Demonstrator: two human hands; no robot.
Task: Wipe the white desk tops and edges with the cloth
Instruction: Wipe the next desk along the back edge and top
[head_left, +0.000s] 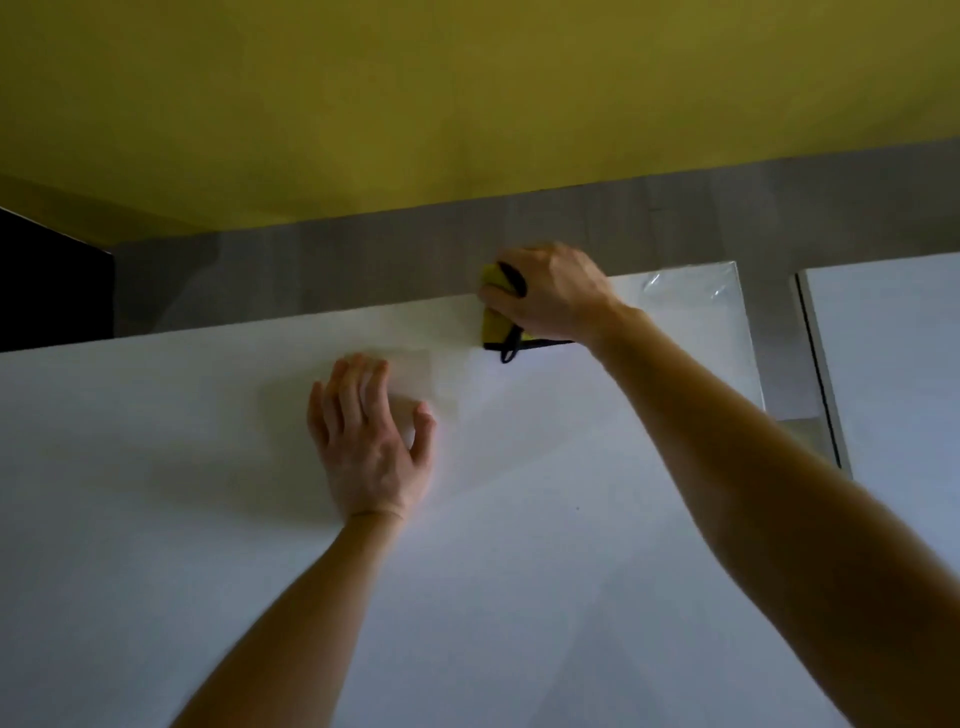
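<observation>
I'm wiping the far edge of the white desk (519, 545), my right hand (550, 296) gripping the yellow cloth (492, 325) there and my left hand (371, 441) lying flat, released, on top. Next, I'm judging, calls for sliding along that edge.

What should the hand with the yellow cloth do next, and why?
Probably slide leftward along the far edge of the desk: the right hand grips the cloth over that edge, the left hand rests flat on the top, and a long stretch of edge lies to the left.
</observation>
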